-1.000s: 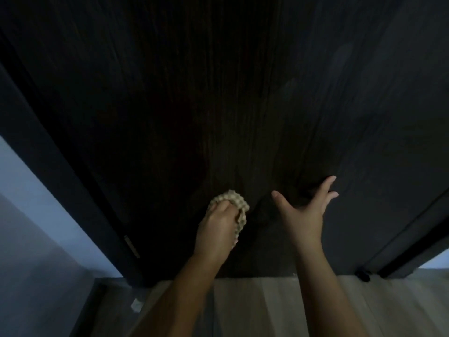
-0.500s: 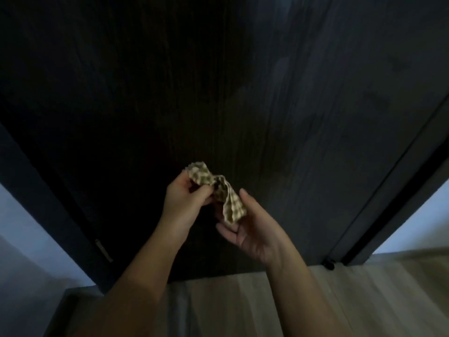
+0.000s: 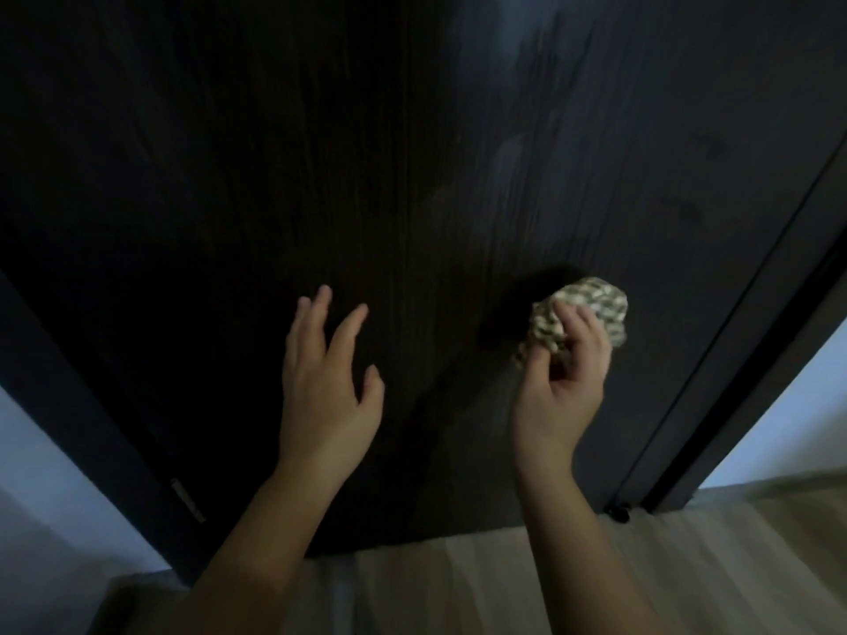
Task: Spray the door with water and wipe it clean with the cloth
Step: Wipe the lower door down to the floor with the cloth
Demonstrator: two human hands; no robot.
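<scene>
Floor (image 3: 687,566): pale wood boards are lying along the bottom.
Wall (image 3: 41,474): a light wall is showing at the bottom left and right.
Frame (image 3: 733,382): a dark strip is running down the right side.
Stopper (image 3: 618,514): a small black knob is sitting on the floor by the frame.

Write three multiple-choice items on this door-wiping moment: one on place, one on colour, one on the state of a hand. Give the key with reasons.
1. Where is the cloth?
A. on the floor
B. in the right hand, low on the door
C. draped over the left arm

2. What colour is the door?
A. white
B. red
C. dark brown

3. How is the left hand?
A. open, holding nothing
B. gripping a bottle
C. gripping the cloth

Key: B, the right hand curls round the bunched cloth; C, the wood grain is dark brown; A, its fingers are spread and empty.
</scene>
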